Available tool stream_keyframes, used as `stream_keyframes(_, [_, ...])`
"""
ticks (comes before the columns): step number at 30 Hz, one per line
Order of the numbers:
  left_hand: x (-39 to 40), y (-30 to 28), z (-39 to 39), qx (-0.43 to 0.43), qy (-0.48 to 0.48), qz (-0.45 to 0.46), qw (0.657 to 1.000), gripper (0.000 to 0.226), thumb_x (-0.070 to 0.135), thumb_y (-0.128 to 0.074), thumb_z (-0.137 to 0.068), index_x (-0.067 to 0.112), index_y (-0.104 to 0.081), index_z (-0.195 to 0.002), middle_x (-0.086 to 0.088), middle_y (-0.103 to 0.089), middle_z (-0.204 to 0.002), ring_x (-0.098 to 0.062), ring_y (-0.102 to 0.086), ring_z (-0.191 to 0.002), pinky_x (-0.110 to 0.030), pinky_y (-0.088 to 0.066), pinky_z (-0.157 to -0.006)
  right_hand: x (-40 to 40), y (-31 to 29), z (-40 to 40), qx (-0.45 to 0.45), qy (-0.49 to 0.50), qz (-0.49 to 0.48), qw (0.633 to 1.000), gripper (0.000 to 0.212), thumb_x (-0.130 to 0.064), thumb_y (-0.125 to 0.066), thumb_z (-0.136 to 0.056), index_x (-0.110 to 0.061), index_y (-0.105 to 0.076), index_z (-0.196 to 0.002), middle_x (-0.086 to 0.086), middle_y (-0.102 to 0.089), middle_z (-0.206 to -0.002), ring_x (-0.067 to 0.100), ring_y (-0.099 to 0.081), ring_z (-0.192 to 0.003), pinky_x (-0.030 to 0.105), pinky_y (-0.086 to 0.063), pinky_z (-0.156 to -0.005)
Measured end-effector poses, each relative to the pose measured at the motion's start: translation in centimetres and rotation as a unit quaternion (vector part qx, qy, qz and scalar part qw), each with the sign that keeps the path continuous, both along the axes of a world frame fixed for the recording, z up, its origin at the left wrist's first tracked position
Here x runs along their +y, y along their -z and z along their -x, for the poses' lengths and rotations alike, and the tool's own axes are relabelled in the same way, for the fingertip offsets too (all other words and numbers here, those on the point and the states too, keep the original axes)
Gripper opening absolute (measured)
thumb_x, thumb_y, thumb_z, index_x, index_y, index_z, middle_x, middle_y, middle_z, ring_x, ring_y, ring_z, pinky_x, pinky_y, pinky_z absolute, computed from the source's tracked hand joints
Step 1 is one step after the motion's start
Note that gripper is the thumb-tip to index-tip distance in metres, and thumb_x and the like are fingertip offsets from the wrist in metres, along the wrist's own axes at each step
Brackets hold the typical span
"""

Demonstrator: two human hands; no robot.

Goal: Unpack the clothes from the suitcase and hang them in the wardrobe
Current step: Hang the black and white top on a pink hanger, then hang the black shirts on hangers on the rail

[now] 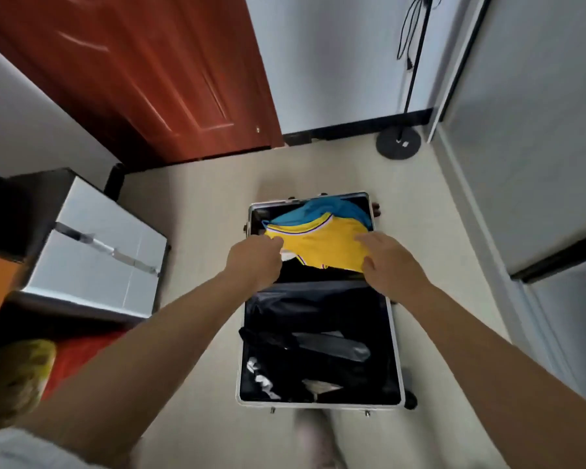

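An open silver-framed suitcase (395, 336) lies on the floor, both halves lined in black. In its far half a yellow jersey (325, 247) lies on a blue garment (332, 208). My left hand (256, 257) grips the jersey's left edge with curled fingers. My right hand (388, 262) holds the jersey's right side, fingers over the cloth and thumb below its edge. The near half holds black items and a grey bag (332, 345).
A white cabinet (99, 252) stands to the left, with a red-brown door (142, 72) behind it. A black lamp stand base (399, 142) sits at the back right by the wall. Pale wardrobe panels (535, 123) run along the right. Beige floor surrounds the suitcase.
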State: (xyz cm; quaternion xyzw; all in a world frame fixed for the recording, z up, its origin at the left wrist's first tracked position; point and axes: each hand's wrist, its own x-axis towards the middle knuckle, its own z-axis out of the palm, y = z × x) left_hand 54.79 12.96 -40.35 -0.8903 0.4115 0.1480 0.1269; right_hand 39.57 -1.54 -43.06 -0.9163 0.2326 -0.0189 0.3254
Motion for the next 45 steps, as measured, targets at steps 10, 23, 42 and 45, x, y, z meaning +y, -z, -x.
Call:
stream_keyframes(10, [8.5,27.8,-0.6,0.113,-0.041,-0.116,0.986,0.025,0.017,-0.033,-0.096,0.007,-0.048,-0.114,-0.010,-0.051,-0.119,-0.028,-0.044,-0.114,-0.036,-0.041,-0.085,8.1,26.1,2.6,0.255,-0.053,-0.057,0.964,0.049,-0.013,-0.039,-0.094,-0.012,-0.028,-0.142,0.005,-0.042,-0.138,0.022,-0.043,-0.123,0.027,-0.040,-0.095])
stream_keyframes(23, [10.5,56.2,7.0,0.234,-0.162,-0.041,0.958,0.057,0.024,-0.051,-0.090,0.012,-0.027,-0.141,-0.009,-0.036,-0.139,-0.028,-0.037,-0.128,-0.036,-0.043,-0.097,7.6,53.3,3.3,0.441,-0.104,0.035,0.891,0.085,-0.038,-0.053,-0.089,-0.022,0.007,-0.147,0.004,0.000,-0.155,0.026,0.001,-0.144,0.048,-0.009,-0.114])
stream_keyframes(42, [5.8,45.5,7.6,0.385,-0.249,-0.070,0.886,0.032,0.030,-0.055,-0.088,0.000,-0.058,-0.098,-0.018,-0.063,-0.106,-0.031,-0.059,-0.102,-0.033,-0.045,-0.081,6.9,37.3,3.9,0.057,0.079,-0.345,0.933,0.013,-0.017,-0.048,-0.059,-0.015,-0.035,-0.054,-0.006,-0.036,-0.040,0.008,-0.033,-0.038,0.012,-0.023,-0.040])
stream_keyframes(45, [4.1,38.9,6.5,0.365,-0.312,0.005,0.877,0.032,0.029,-0.057,-0.086,0.008,-0.040,-0.103,-0.020,-0.060,-0.109,-0.034,-0.057,-0.103,-0.035,-0.042,-0.080,4.9,28.9,0.7,-0.005,0.059,-0.405,0.912,0.015,-0.019,-0.053,-0.054,-0.015,-0.039,-0.053,-0.008,-0.039,-0.041,0.004,-0.031,-0.039,0.011,-0.023,-0.041])
